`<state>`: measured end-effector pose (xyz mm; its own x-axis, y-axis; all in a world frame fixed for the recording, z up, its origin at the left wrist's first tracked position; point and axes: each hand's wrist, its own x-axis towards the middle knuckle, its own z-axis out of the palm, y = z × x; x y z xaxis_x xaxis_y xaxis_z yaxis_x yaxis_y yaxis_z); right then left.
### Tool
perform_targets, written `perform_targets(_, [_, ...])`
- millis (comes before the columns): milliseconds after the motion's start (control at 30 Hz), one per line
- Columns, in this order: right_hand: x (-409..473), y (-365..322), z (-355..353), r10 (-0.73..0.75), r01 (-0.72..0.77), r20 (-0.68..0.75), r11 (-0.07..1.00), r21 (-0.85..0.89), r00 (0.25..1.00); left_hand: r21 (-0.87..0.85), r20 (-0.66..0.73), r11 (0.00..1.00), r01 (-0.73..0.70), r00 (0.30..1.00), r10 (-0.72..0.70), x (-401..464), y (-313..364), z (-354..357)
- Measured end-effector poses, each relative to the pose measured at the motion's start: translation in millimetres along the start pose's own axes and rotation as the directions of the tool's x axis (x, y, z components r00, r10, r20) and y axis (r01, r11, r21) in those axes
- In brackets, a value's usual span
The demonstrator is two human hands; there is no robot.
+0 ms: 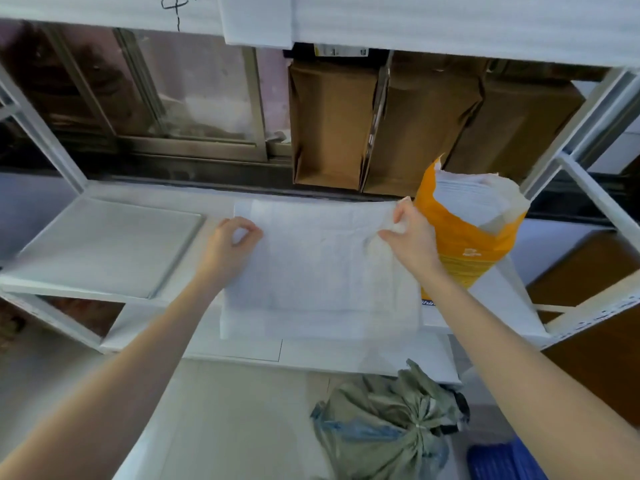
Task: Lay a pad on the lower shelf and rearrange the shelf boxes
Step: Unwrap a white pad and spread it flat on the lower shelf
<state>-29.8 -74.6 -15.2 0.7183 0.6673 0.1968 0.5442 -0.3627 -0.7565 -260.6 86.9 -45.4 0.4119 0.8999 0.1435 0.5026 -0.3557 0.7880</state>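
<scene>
A white pad lies spread across the middle of the white lower shelf, its front edge hanging over the shelf's lip. My left hand pinches the pad's left edge. My right hand grips the pad's far right corner, which is crumpled between the fingers. Three brown cardboard boxes stand side by side on the shelf behind, at the upper right.
An open orange bag holding white sheets stands on the shelf right of my right hand. White foam sheeting covers the shelf above. On the floor below lie a tied grey-green bag and a blue crate.
</scene>
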Motion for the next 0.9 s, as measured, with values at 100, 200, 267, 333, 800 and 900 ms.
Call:
perform_targets(100, [5,16,15,-0.009,0.009,0.042,1.0,0.007,0.999,0.077,0.155,0.997,-0.018,0.988,0.006,1,-20,14])
perform_targets(200, [6,36,35,0.016,-0.006,0.176,0.998,-0.059,0.984,0.136,0.267,0.99,0.043,0.961,-0.079,2,-34,29])
perform_targets(267, [9,49,51,0.058,-0.001,0.299,0.982,-0.187,0.952,0.15,0.308,0.987,0.052,0.947,-0.096,7,-43,38])
perform_targets(333, [12,55,67,0.112,0.017,0.395,0.951,-0.308,0.912,0.161,0.311,0.986,0.037,0.947,-0.086,13,-52,46])
perform_targets(800, [41,102,133,0.2,-0.084,0.287,0.925,-0.369,0.937,0.346,0.326,0.938,0.008,0.937,-0.128,58,-118,93])
perform_targets(900, [48,106,147,0.182,-0.082,0.257,0.932,-0.354,0.949,0.355,0.364,0.935,-0.002,0.921,-0.136,70,-120,104])
